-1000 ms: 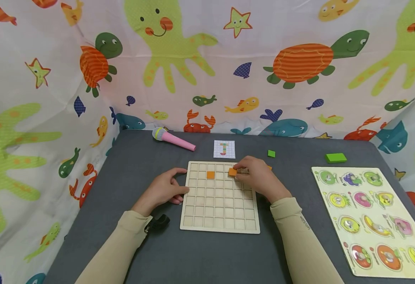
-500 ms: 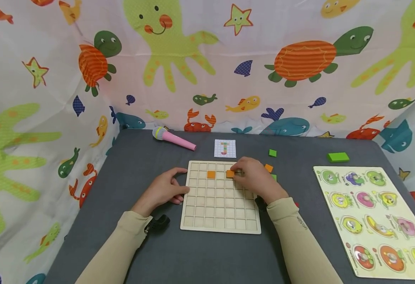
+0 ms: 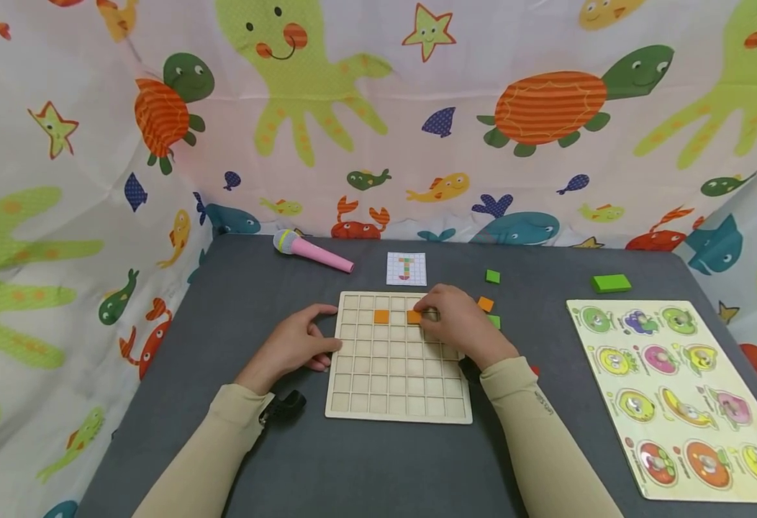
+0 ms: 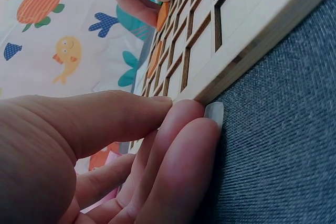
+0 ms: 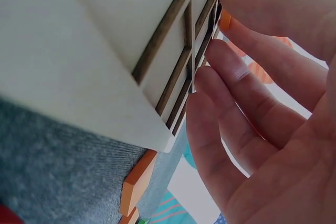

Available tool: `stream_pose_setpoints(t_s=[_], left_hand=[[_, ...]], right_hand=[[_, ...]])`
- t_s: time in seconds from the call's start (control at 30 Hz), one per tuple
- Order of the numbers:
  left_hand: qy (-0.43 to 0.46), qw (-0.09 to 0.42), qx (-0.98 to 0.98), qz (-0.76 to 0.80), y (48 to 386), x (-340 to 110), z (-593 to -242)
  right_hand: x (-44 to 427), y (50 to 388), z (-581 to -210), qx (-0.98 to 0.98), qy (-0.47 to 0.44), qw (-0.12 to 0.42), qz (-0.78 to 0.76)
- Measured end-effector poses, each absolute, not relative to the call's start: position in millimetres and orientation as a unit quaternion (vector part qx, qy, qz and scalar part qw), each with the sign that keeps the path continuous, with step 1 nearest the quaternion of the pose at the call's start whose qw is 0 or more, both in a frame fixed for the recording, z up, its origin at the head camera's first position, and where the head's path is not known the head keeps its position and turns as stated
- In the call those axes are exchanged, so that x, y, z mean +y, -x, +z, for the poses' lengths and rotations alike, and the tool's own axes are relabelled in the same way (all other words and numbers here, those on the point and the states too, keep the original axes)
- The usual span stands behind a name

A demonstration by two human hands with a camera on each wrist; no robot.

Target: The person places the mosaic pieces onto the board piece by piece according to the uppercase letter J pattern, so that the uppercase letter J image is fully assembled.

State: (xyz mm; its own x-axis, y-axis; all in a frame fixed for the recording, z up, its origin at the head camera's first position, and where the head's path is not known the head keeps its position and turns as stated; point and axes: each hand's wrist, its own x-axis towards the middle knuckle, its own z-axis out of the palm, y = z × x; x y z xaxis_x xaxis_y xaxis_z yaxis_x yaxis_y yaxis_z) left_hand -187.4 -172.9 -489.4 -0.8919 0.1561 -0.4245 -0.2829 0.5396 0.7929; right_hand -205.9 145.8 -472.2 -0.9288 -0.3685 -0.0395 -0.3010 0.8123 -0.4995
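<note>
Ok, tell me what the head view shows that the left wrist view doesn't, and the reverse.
Only the head view: the fruit puzzle board, the letter card and the beige sleeves.

Only the left wrist view: a fingernail of the left hand in close-up.

Both: the grid board, two orange tiles, both hands, including the right hand, and the sea-animal curtain.
</note>
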Motion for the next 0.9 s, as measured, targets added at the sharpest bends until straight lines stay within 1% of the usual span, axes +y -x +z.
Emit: stream_pose_setpoints(t_s=[0.27,0.9], left_hand=[[0.040,0.230,0.846,0.479,187.8,-171.5,-487.7],[0.038,0.232,0.839,0.490,188.1,-174.0,-490.1]], right_hand=[[145.4,203.4,-468.3,0.950,0.171,0.072,-0.251],[145.6,203.6,-472.2,0.948,0.164,0.081,-0.260]])
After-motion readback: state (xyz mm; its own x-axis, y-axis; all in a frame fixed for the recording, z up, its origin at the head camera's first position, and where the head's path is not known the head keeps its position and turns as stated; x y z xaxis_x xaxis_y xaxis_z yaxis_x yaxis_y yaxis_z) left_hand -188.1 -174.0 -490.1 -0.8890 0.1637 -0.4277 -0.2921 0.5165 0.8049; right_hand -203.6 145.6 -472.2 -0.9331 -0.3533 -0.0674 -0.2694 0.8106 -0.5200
